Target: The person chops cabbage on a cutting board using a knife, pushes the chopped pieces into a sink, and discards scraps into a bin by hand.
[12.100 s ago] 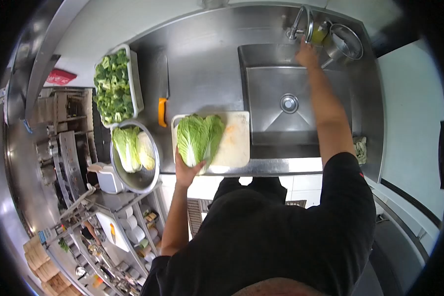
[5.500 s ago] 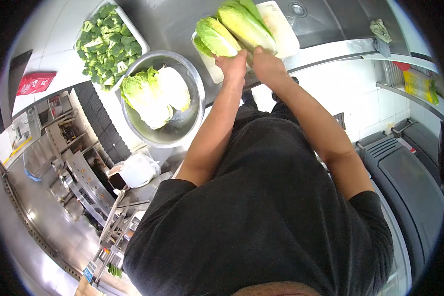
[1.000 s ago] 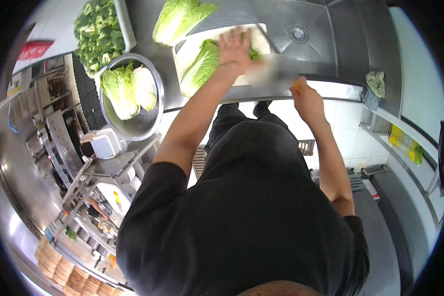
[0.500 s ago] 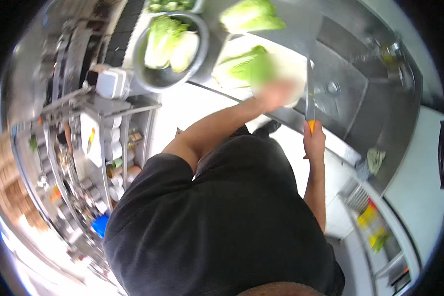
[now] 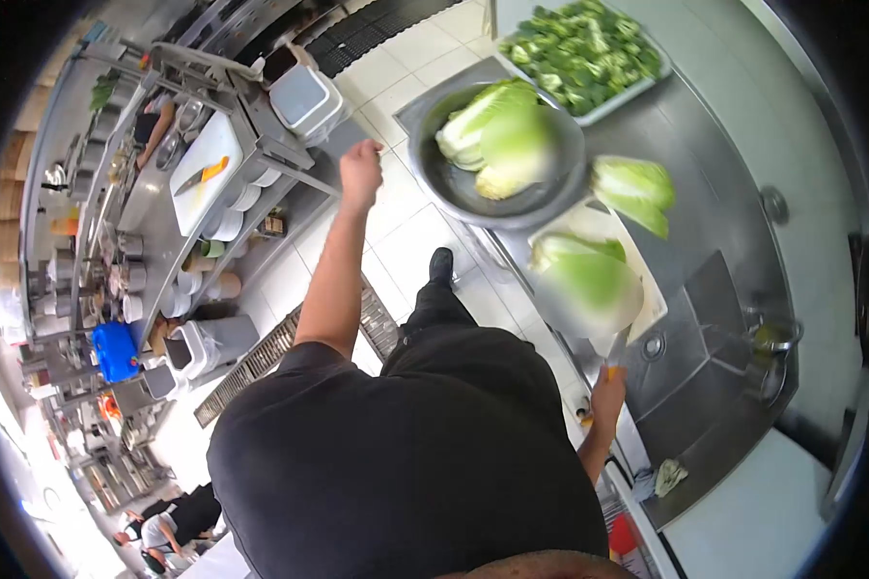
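In my right hand (image 5: 606, 398) is a knife (image 5: 620, 342) with an orange handle, its blade pointing up the view at the edge of a white cutting board (image 5: 652, 289). A partly blurred Chinese cabbage (image 5: 587, 275) lies on that board, close to the blade. My left hand (image 5: 361, 176) is out over the floor, away from the counter, fingers curled in and nothing visible in them. The nearest thing on the counter side is a large metal bowl (image 5: 425, 159) with Chinese cabbages (image 5: 488, 125) in it. Another Chinese cabbage (image 5: 635, 191) rests beside the board.
A tray of cut green vegetables (image 5: 589, 58) stands beyond the bowl. The steel sink (image 5: 734, 299) is right of the board. At left, a shelf unit carries a white board (image 5: 203, 179) with another orange-handled knife (image 5: 203, 176). Several people (image 5: 169, 526) are at the lower left.
My left hand has left the cabbage on the board and swung left over the floor. My right hand still holds the knife, and the camera view has turned.
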Tool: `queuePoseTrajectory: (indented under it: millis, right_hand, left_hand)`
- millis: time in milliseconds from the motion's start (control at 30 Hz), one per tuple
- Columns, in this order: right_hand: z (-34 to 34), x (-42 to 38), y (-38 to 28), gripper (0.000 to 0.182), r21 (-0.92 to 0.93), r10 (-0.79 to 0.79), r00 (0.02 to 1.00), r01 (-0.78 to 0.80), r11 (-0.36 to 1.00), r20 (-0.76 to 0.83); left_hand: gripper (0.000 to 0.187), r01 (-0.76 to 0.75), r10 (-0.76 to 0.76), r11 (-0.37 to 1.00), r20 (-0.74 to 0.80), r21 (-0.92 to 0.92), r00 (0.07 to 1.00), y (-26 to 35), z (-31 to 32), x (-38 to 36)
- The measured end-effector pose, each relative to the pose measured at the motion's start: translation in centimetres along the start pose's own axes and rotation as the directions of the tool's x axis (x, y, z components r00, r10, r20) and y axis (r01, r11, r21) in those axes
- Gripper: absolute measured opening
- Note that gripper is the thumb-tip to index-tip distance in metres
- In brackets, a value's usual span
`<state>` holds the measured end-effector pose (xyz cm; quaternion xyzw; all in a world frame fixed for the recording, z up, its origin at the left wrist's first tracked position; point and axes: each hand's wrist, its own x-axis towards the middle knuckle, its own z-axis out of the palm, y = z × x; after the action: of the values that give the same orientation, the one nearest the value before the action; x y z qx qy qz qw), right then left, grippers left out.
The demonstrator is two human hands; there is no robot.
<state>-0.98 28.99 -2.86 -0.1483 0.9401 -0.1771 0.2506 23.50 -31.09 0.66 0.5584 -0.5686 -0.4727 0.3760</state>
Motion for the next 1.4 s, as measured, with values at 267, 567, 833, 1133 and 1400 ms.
queuePoseTrajectory:
  millis: [267, 567, 833, 1133, 1400]
  right_hand:
    - [0.6, -0.9, -5.5, 0.032, 0.222, 0.447, 0.872, -0.484, 0.846, 0.197]
    - [4.6, -0.8, -13.1, 0.037, 0.198, 0.671, 0.738, -0.669, 0.716, 0.067]
    - [4.9, 0.1, -12.8, 0.03, 0.161, 0.713, 0.701, -0.704, 0.691, 0.007]
    - [7.1, 2.7, -11.1, 0.029, 0.278, 0.638, 0.769, -0.607, 0.744, -0.029]
    - [6.9, 1.1, -14.3, 0.031, 0.392, 0.652, 0.757, -0.584, 0.711, -0.054]
  left_hand:
    - [0.05, 0.47, -0.7, 0.552, -0.077, -0.689, 0.71, -19.5, -8.4, 27.1]
    - [0.023, 0.369, -0.58, 0.652, -0.122, -0.662, 0.806, -29.3, -15.9, 57.7]
    - [0.051, 0.237, -0.213, 0.956, -0.146, 0.175, 0.966, -37.4, -17.9, 67.8]
    - [0.048, 0.028, -0.039, 0.992, -0.09, -0.123, 0.995, -24.6, -14.4, 49.7]
    - [0.041, -0.436, 0.434, 0.9, -0.048, -0.032, 0.9, -2.8, -4.2, 18.9]
